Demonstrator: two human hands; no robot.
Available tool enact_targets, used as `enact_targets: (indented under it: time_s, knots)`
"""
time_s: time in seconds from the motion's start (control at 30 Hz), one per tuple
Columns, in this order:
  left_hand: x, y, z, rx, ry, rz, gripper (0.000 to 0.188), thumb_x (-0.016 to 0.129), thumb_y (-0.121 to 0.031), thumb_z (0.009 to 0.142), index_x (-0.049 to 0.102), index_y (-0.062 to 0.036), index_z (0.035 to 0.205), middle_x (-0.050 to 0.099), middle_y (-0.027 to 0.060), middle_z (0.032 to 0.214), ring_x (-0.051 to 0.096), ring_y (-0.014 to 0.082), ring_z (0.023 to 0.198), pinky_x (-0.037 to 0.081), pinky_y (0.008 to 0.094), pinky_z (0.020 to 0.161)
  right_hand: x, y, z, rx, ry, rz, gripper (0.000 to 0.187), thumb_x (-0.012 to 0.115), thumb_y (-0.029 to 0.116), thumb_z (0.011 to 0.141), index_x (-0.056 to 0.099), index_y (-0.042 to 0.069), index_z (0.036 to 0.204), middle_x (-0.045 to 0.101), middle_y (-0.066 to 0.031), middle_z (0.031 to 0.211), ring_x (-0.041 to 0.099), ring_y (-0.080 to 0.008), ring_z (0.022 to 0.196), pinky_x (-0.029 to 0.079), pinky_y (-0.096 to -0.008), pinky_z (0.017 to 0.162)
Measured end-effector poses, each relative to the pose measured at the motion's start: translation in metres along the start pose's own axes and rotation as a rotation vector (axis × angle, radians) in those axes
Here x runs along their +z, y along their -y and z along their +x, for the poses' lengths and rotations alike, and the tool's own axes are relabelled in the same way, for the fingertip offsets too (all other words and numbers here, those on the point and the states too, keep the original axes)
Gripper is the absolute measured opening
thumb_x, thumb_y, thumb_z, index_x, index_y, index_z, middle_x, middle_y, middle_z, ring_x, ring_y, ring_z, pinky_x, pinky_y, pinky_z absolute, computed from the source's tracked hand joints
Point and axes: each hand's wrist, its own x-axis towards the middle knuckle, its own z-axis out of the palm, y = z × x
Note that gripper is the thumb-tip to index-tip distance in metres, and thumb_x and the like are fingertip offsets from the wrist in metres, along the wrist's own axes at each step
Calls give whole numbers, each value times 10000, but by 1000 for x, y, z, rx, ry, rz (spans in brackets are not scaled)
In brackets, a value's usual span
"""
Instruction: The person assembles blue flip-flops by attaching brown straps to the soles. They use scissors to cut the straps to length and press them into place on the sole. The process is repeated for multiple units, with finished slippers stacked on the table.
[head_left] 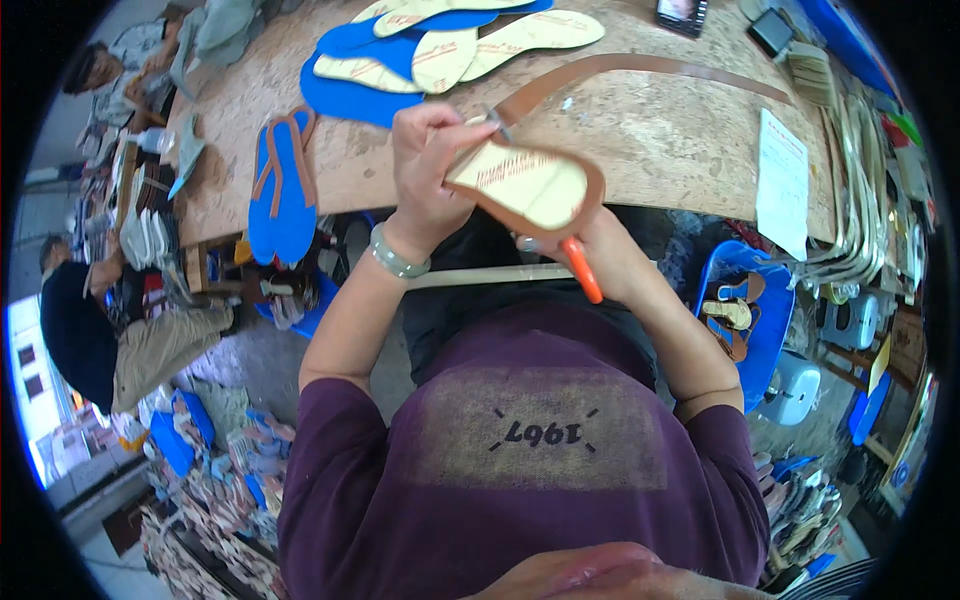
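Note:
My left hand (428,165) is closed on one end of a cream insole (535,185) with printed red marks. Brown edging runs round the insole's rim. From near my left fingertips a long brown strip (600,66) arches over the table to the right. A small grey metal piece (499,122) shows at those fingertips; what it belongs to is unclear. My right hand (598,255) is closed under the insole's other end, around a tool with an orange handle (582,270). Its working end is hidden under the insole, so I cannot tell its kind.
Cream and blue insoles (430,55) are piled on the wooden table (370,165). Blue soles with brown straps (283,185) overhang its left edge. A paper sheet (783,180) lies at the right, above a blue bin (762,330) of shoe parts. Two people are at the left.

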Motion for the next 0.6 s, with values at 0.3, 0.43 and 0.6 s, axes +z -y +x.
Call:
enact_targets:
  time_s: [0.3,0.43,0.6]
  knots:
    - [-13,7,15,-847,134,-700,247,660,-70,866,574,2,1085,626,71,960,586,129,903,464,268,839,-38,11,13,175,74,17,535,748,387,779,594,52,1167,660,-103,831,606,-151,752,480,-301,722]
    - [-21,19,11,-885,-68,-878,211,599,-118,910,576,1,1082,643,92,931,609,156,888,488,291,801,-74,-4,10,2,-56,-479,569,793,390,700,628,94,1158,673,-119,845,635,-218,746,489,-317,710]
    - [-19,-7,8,-1038,-47,-1059,217,581,-177,926,547,5,1039,646,144,931,642,210,902,533,343,781,-127,-33,-1,-100,-278,-842,407,704,201,744,655,158,1146,636,-95,862,631,-284,784,504,-371,738]
